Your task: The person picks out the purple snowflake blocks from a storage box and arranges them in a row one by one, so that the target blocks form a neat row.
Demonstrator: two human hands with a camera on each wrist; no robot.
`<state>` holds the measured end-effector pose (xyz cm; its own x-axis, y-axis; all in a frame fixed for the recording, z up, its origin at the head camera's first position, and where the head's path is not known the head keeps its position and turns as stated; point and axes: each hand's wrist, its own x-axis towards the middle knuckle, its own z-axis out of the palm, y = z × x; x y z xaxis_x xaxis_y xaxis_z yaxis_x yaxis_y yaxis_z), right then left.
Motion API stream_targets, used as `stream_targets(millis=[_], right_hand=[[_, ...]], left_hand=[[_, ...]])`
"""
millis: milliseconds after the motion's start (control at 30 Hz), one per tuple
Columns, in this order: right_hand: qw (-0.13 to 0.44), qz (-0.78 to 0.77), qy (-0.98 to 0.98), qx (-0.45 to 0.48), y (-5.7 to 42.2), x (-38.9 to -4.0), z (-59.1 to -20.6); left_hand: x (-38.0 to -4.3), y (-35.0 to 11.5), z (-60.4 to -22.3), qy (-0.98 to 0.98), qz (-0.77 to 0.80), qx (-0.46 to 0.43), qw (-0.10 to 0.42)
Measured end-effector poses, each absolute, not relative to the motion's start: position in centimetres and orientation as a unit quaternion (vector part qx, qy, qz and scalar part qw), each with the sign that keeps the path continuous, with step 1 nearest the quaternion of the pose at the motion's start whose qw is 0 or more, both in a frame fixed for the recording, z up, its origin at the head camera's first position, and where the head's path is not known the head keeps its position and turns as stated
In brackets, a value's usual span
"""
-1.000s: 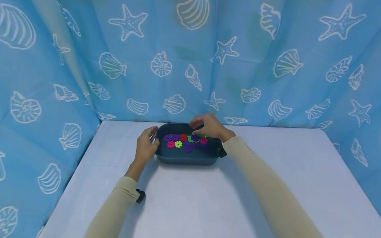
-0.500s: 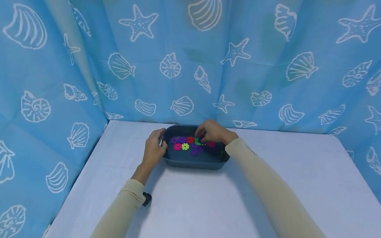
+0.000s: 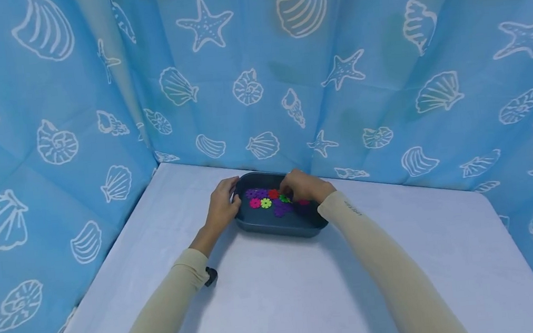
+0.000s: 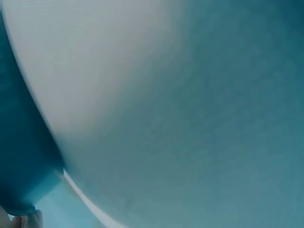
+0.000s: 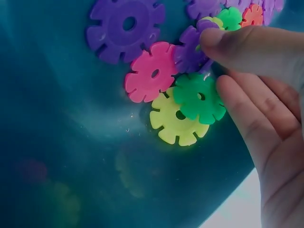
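A dark blue-grey plastic tub (image 3: 279, 229) stands near the back of the white table, holding several notched flower-shaped discs. Among them in the head view are a pink disc (image 3: 255, 203), a yellow disc (image 3: 266, 203) and a red disc (image 3: 273, 193). My left hand (image 3: 222, 204) grips the tub's left end; its fingertips (image 4: 31, 220) show at the rim in the left wrist view. Inside the tub, my right hand (image 3: 307, 185) pinches a tilted purple disc (image 5: 187, 50) between thumb and fingers. A green disc (image 5: 200, 98) overlaps a lime-yellow disc (image 5: 166, 123) just beside those fingers.
Blue curtains (image 3: 259, 82) with white shell and starfish prints hang behind and along both sides of the table. White tabletop (image 3: 277, 292) stretches in front of the tub. A black strap piece (image 3: 211, 277) sits at the left wrist.
The right hand has lowered into the tub and its fingers have closed in on the discs. The left hand stays at the tub's end. The head view has shifted slightly.
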<state>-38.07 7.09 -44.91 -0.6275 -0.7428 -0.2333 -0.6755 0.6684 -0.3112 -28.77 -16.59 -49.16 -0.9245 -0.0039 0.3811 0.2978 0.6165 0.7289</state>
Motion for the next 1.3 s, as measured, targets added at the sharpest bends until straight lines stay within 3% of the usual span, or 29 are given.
stream_targets(millis=[300,833,1300], right_hand=[[0.189,-0.104,0.901,-0.377,7.0,-37.7,-44.6],[0.17,0.008,0.908,-0.382,6.1,-37.4,-44.5],[0.149,-0.07,0.903,-0.397,6.7,-37.6,-44.4]], left_hand=[[-28.7,-16.6,-49.1,-0.882,-0.429,-0.083,0.179],[-28.6,-16.6,-48.8,-0.886,-0.424,-0.079,0.169],[-28.8,-16.6,-49.2,-0.89,-0.419,-0.074,0.164]])
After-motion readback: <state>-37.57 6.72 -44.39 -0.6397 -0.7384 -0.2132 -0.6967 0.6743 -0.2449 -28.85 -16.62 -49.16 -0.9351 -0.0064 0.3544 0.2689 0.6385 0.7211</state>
